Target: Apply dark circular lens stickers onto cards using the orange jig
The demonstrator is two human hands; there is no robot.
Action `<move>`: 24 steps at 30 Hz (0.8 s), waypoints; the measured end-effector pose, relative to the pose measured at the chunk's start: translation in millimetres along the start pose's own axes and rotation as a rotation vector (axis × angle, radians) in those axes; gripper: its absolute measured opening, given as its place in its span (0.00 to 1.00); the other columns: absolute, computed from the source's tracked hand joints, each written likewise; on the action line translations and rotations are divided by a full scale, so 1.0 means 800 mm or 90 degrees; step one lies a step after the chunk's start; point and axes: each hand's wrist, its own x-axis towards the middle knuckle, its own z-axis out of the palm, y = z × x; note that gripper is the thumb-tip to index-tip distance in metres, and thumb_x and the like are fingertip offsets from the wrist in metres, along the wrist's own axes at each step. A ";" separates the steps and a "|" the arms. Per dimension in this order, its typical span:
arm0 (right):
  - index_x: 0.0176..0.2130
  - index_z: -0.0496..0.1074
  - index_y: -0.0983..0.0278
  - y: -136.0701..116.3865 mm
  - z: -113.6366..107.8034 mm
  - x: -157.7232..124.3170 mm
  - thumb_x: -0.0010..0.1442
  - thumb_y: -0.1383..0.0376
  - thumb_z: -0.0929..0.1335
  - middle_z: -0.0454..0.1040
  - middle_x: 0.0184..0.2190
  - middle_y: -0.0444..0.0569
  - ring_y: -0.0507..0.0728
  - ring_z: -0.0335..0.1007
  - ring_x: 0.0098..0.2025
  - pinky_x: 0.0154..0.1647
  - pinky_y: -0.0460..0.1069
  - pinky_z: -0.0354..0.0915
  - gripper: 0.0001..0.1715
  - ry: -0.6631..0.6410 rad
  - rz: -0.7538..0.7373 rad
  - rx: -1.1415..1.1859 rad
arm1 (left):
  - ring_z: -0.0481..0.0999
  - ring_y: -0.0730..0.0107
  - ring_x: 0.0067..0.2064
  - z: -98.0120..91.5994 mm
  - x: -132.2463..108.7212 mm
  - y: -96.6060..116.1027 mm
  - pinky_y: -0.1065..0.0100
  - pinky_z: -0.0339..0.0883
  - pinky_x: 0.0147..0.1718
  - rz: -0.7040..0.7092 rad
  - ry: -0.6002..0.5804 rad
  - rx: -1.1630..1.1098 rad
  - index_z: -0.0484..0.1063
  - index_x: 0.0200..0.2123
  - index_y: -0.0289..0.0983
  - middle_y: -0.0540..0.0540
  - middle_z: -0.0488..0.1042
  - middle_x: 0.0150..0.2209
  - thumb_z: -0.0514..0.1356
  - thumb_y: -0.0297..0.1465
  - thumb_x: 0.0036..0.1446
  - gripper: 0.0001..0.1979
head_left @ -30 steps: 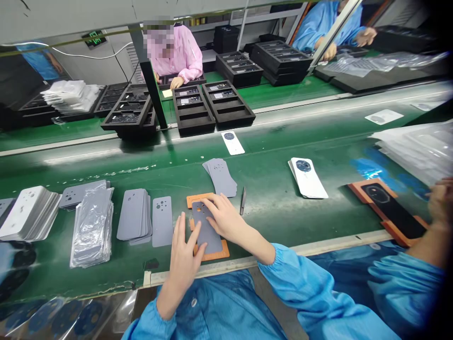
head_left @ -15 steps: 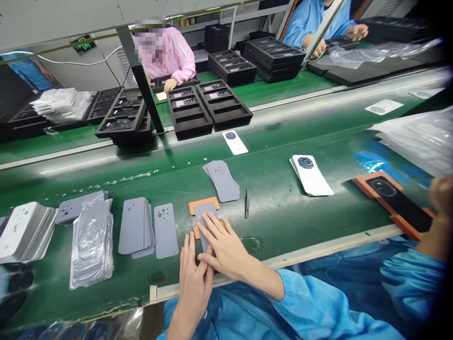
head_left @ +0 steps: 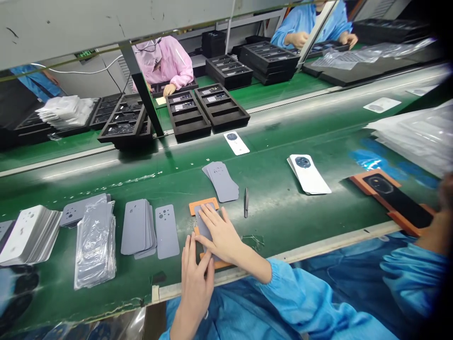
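Note:
An orange jig [head_left: 203, 206] lies on the green belt near its front edge, with a grey sheet [head_left: 203, 225] with holes on top of it. My right hand [head_left: 219, 234] rests flat on that sheet, fingers stretched out. My left hand [head_left: 196, 281] lies flat at the jig's near end, its fingertips touching the sheet's lower edge. Both hands hold nothing. A single grey sheet [head_left: 167, 232] and a stack of grey sheets [head_left: 136, 227] lie just to the left. Black tweezers [head_left: 246, 208] lie to the right of the jig.
A fanned pile of grey sheets [head_left: 222, 182], white back covers [head_left: 309, 174], a lone white cover [head_left: 236, 143], bagged parts [head_left: 95, 241] and white parts [head_left: 26, 233] lie on the belt. A co-worker's sleeve and jig [head_left: 394, 198] are at right. Black trays [head_left: 208, 109] stand beyond.
My right hand slid down the grey sheet toward me, uncovering its top with the holes. My left hand drew back to the jig's near end. The view shifted slightly.

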 end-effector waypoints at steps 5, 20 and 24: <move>0.70 0.58 0.64 0.014 -0.008 -0.027 0.68 0.50 0.64 0.44 0.74 0.60 0.69 0.37 0.75 0.71 0.70 0.46 0.38 0.028 0.095 0.074 | 0.45 0.44 0.74 -0.006 0.015 0.009 0.40 0.55 0.66 -0.092 0.012 -0.104 0.76 0.56 0.47 0.47 0.40 0.75 0.58 0.30 0.65 0.18; 0.61 0.69 0.59 -0.033 -0.065 -0.033 0.65 0.59 0.67 0.72 0.60 0.53 0.63 0.69 0.62 0.63 0.59 0.64 0.26 -0.027 0.065 0.442 | 0.79 0.57 0.49 -0.037 0.038 -0.003 0.61 0.74 0.45 -0.375 0.093 -0.664 0.57 0.66 0.39 0.36 0.75 0.53 0.59 0.47 0.63 0.34; 0.61 0.69 0.61 -0.025 -0.052 -0.018 0.61 0.62 0.69 0.74 0.57 0.56 0.65 0.72 0.56 0.58 0.62 0.67 0.29 -0.033 0.090 0.350 | 0.81 0.61 0.42 -0.035 0.038 -0.014 0.65 0.75 0.39 -0.432 0.141 -0.758 0.48 0.70 0.40 0.38 0.77 0.49 0.65 0.43 0.59 0.43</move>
